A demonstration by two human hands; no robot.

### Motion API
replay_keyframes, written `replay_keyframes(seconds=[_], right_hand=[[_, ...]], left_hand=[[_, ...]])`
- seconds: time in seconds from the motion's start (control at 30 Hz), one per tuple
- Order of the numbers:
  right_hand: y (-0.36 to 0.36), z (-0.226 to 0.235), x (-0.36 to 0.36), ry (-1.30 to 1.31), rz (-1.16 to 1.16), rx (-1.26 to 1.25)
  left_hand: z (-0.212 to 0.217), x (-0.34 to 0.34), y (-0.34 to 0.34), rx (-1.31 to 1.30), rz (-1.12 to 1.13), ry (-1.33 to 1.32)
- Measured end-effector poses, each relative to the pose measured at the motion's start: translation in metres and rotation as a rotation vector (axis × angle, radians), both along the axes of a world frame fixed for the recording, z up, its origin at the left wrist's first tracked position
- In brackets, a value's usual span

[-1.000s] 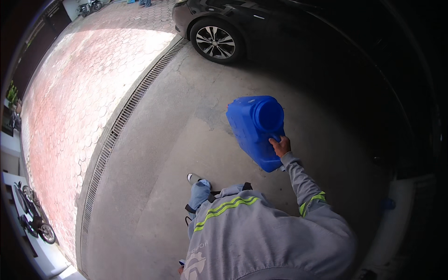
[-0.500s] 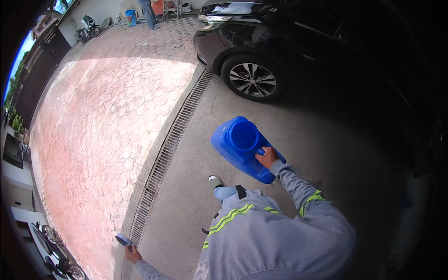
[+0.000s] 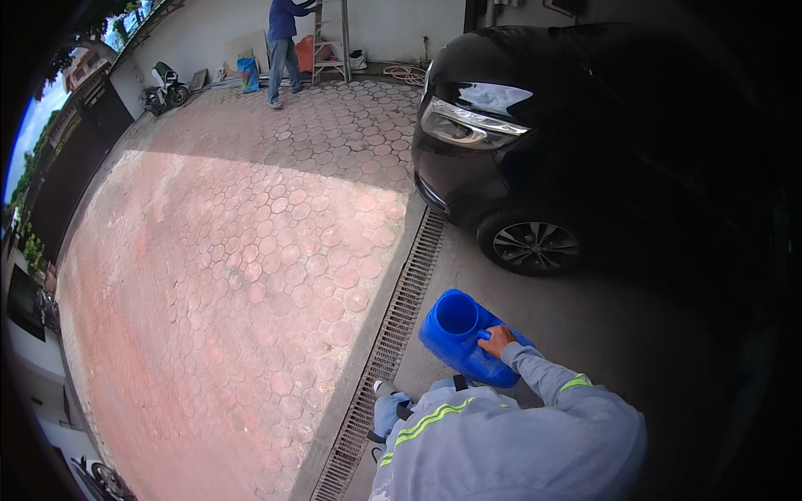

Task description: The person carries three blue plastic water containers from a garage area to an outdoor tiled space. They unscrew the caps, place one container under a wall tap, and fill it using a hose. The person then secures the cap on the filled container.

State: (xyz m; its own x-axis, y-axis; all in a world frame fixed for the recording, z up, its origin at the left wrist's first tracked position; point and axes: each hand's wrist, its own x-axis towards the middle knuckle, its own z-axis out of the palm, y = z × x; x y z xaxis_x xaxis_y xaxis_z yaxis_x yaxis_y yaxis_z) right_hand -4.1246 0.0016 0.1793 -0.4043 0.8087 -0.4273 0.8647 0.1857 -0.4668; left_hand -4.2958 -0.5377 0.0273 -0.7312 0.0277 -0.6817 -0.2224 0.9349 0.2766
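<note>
Currently, a blue plastic container (image 3: 472,349) is in the right hand (image 3: 499,341), held in front of the person's body and slightly to the right. Fingers of that hand: closed around the moulded handle (image 3: 484,335), just beside the wide round mouth (image 3: 458,314). Left hand: out of view, so its fingers cannot be told, nor whether they hold anything

Position: container over the grey concrete floor (image 3: 618,351), near the drain grate (image 3: 391,334) and well apart from the front wheel (image 3: 535,244) of the dark car (image 3: 480,167). Tilted, mouth facing up toward the camera. Underside hidden; judged to be carried rather than resting

Progress, by judgement: the grip is made and the container appears to be up off the ground. Not done: it is not set down, and its mouth is uncovered, no cap being visible on it. Inner wall shows plain blue; whether anything lies at the bottom cannot be told, so no estimate of filling or emptying. How much carrying is left is likewise unclear

Surroundings: sunlit reddish pavers (image 3: 251,284) beyond the grate; farther off, a co-worker (image 3: 284,52) in blue stands beside a stepladder (image 3: 332,42), well apart from the container
</note>
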Motion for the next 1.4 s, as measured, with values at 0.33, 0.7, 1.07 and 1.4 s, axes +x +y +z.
replay_keyframes(seconds=[0.33,0.7,1.07,1.4], right_hand=[[0.192,-0.011,-0.243,0.047,-0.190,0.034],[0.464,0.031,-0.564,0.218,-0.156,-0.013],[0.783,0.122,-0.772,0.420,-0.504,0.268],[1.079,0.148,-0.852,0.608,-0.594,0.264]], left_hand=[[0.158,-0.572,0.232,0.520,-0.173,0.689],[0.118,-0.724,0.492,-0.002,-0.377,0.333],[0.045,-0.982,0.768,-0.207,-0.513,0.054],[0.134,-1.248,1.343,0.593,-0.694,0.540]])
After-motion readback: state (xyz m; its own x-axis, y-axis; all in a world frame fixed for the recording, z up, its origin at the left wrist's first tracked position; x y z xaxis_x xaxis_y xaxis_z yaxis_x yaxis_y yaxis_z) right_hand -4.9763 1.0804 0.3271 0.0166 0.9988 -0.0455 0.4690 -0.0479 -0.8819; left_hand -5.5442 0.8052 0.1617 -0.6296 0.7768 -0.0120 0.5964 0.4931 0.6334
